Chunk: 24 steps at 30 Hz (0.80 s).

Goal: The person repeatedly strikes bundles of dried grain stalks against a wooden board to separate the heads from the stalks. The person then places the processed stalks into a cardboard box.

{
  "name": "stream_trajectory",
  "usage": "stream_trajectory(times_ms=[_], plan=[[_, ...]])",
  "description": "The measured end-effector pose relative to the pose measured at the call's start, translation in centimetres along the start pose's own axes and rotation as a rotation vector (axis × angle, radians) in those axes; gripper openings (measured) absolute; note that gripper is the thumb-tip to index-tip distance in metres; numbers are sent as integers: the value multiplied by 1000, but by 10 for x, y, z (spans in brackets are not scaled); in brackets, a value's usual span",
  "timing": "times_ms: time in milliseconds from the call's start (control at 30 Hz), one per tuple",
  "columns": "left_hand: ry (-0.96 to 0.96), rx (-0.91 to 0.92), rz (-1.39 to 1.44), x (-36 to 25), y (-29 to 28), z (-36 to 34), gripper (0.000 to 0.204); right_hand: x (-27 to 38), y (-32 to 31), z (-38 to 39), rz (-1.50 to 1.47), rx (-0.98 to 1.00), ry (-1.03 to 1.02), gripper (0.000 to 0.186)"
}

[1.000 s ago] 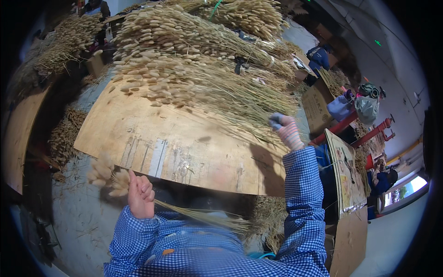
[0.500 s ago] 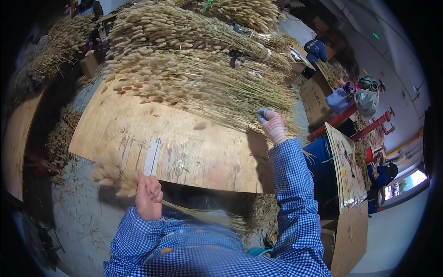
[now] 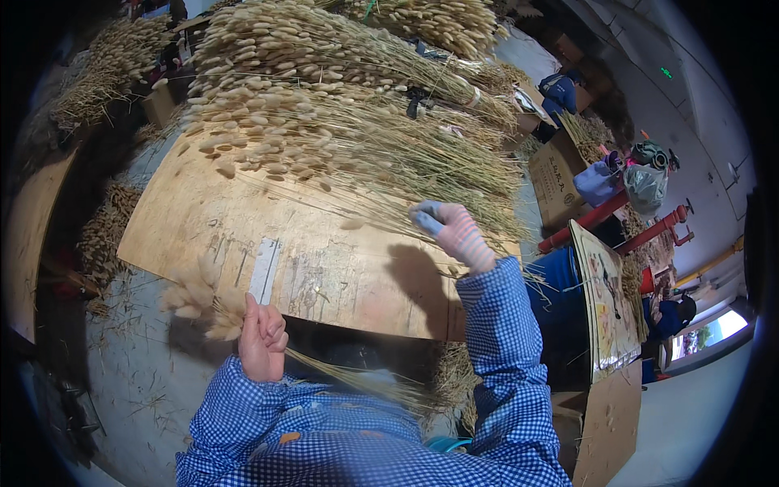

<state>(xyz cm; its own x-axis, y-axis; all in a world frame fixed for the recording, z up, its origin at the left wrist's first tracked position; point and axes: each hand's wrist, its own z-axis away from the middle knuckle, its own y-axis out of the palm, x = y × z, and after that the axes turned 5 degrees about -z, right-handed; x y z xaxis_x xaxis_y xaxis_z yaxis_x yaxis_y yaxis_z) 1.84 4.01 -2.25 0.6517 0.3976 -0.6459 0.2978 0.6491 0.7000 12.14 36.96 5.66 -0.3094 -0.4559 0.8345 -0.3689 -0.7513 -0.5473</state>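
Observation:
My bare left hand (image 3: pixel 261 341) grips a small bunch of dried fluffy-headed grass (image 3: pixel 195 296), the heads poking out leftward, the pale stems trailing down-right across my checked front. A plywood board (image 3: pixel 357 300) lies ahead of me, with a pale marked strip (image 3: pixel 264 272) stuck near its front edge. My right hand (image 3: pixel 446 231), in a striped glove with grey fingertips, is raised over the board beside loose stems of a large heap of dried grass (image 3: pixel 341 130). Its fingers are pinched together; whether thin stems are between them I cannot make out.
More grass bundles (image 3: pixel 105 73) and another board (image 3: pixel 36 235) are at left. At right stand a cardboard box (image 3: pixel 552 183), a blue barrel (image 3: pixel 560 308), red pipes (image 3: pixel 673 219), hanging bags (image 3: pixel 645 187) and a propped board (image 3: pixel 604 300). People in blue (image 3: pixel 560 97) (image 3: pixel 673 316) work farther off.
My right hand has moved left and slightly down along the grass stems, away from the heap's right end. My left hand with its bunch has shifted slightly right.

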Motion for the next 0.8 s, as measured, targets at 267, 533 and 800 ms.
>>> stream_trajectory(times_ms=[267, 533, 800], plan=[[4, 1, 45, -6, -8, 0, 52, 15, 73, -43, 757, -167, -303, 13], [109, 30, 30, -23, -19, -8, 50, 47, 134, -94, 610, -162, -373, 22], [127, -133, -22, -44, -28, -6, 48, 46, 158, -97, 453, -105, -382, 9]])
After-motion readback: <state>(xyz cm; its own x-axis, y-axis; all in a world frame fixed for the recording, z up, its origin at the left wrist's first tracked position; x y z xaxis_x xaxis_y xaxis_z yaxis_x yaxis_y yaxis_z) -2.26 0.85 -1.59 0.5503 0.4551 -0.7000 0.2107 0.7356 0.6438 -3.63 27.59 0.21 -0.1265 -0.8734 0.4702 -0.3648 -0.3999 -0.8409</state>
